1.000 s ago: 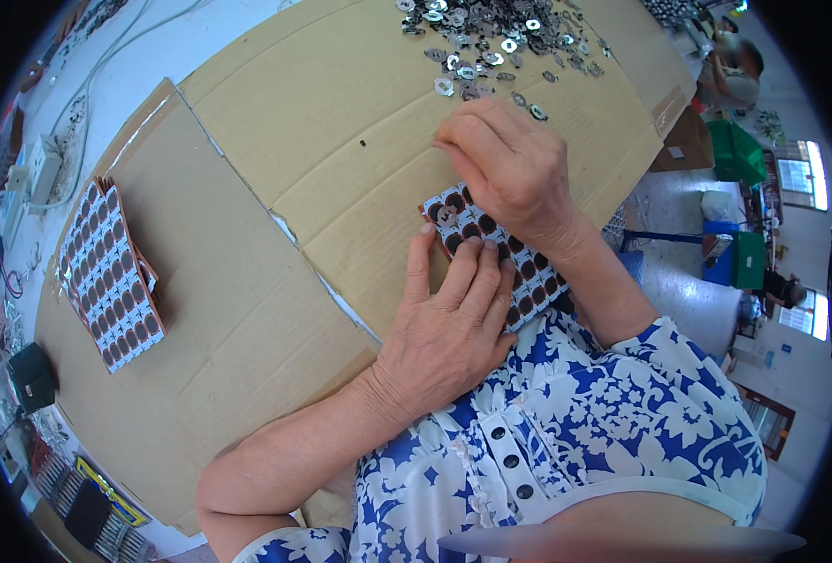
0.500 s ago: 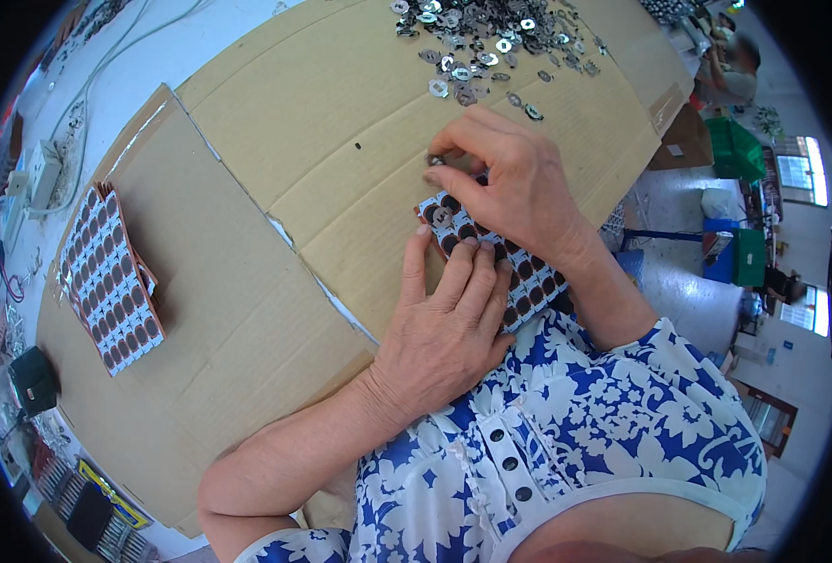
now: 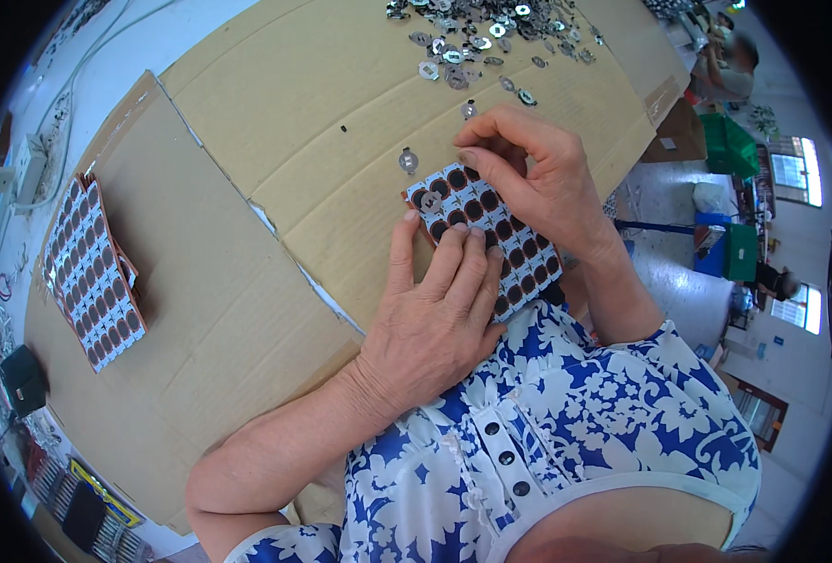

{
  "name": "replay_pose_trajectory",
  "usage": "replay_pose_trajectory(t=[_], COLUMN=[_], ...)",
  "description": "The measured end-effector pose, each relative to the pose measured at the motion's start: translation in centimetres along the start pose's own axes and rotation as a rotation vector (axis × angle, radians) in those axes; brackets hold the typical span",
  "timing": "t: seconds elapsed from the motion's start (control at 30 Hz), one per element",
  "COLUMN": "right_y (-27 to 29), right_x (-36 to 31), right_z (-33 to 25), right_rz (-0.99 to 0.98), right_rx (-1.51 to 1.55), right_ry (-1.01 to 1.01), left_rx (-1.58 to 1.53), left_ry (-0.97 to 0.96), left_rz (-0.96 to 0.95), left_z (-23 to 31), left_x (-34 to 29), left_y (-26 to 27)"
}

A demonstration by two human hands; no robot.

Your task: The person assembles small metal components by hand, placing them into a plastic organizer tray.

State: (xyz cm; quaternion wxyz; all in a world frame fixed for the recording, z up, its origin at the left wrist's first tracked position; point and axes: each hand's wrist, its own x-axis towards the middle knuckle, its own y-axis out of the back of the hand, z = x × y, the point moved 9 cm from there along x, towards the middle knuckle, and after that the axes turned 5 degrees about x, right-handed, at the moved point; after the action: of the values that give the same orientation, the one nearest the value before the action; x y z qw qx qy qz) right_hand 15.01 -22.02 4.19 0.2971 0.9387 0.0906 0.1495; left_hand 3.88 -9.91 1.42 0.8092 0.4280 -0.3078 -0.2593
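A white-and-black panel of small round cells [image 3: 536, 246], likely a circuit board sheet, lies on the cardboard in front of me. My left hand [image 3: 439, 305] presses on its left part with fingers stretched out. One small metal clip [image 3: 431, 202] sits on the panel's far left corner. Above the far edge hovers my right hand [image 3: 543, 178], its thumb and index finger bent toward each other with a slight gap; I see nothing between them. A loose metal clip [image 3: 408, 161] lies on the cardboard just past the panel, and another clip [image 3: 469, 110] lies beyond the right fingertips.
A heap of metal clips [image 3: 491, 33] spreads over the far cardboard [image 3: 275, 103]. At the left stands a stack of similar panels [image 3: 95, 272]. A power strip [image 3: 30, 174] and cables lie at the far left. Green bins [image 3: 727, 145] and another person [image 3: 727, 70] are off to the right.
My right hand has let go of a metal clip, which now lies on the cardboard, and has moved right. More of the panel shows. My left hand stays on the panel.
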Motion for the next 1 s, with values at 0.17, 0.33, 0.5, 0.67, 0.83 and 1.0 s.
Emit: replay_pose_trajectory(t=[0.17, 0.33, 0.5, 0.67, 0.83, 1.0], right_y=[-1.4, -2.0, -2.8, -3.0, -3.4, -3.9], right_x=[1.0, 0.5, -0.6, -0.7, 0.0, 0.8], right_z=[-1.1, -2.4, -1.8, -1.7, -1.6, -1.7], right_rz=[-0.020, -0.163, -0.277, -0.249, -0.373, -0.433], right_rx=[-0.015, -0.050, -0.041, 0.016, 0.017, -0.051], right_ry=[0.063, 0.059, 0.087, 0.071, 0.056, 0.074], left_rx=[-0.009, -0.006, 0.034, 0.052, 0.033, 0.055], left_ry=[0.002, 0.013, 0.025, 0.014, 0.030, 0.011], left_rz=[0.018, 0.020, 0.016, -0.003, 0.029, 0.014], left_z=[0.0, 0.2, 0.1, 0.1, 0.0, 0.2], left_x=[0.0, 0.0, 0.1, 0.1, 0.1, 0.2], left_y=[-0.1, 0.0, 0.2, 0.0, 0.0, -0.1])
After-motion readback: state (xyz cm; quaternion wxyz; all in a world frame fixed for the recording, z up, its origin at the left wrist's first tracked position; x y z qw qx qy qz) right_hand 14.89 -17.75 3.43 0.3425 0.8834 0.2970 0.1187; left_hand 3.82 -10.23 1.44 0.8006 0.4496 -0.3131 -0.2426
